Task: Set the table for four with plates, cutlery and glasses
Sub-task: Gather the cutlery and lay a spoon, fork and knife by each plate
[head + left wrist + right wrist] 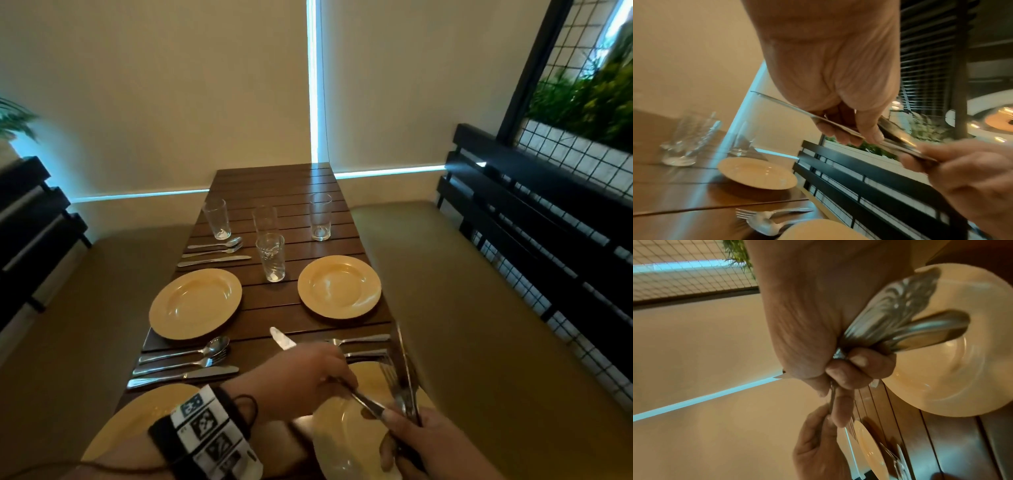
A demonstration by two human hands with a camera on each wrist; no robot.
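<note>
My left hand [318, 373] pinches a table knife [281, 338] at mid-shaft, blade pointing away to the left over the table [274, 185]. The knife's handle end reaches into my right hand [421, 435], which grips a bundle of cutlery [406, 387] with a fork's tines pointing up. Both hands hover above the near right yellow plate [346, 428]. In the right wrist view the bundle's handles [910, 321] stick out past my fingers [859, 363]. Three more plates lie at near left [137, 421], far left [195, 303] and far right [339, 286]. Several glasses [270, 257] stand towards the far end.
Spoon, fork and knife sets lie beside the near left plate [185, 363] and the far left plate [212, 253]. A fork [359, 340] and another piece lie on the right. Olive bench cushions [479, 308] flank the table, with black slatted backrests [531, 212].
</note>
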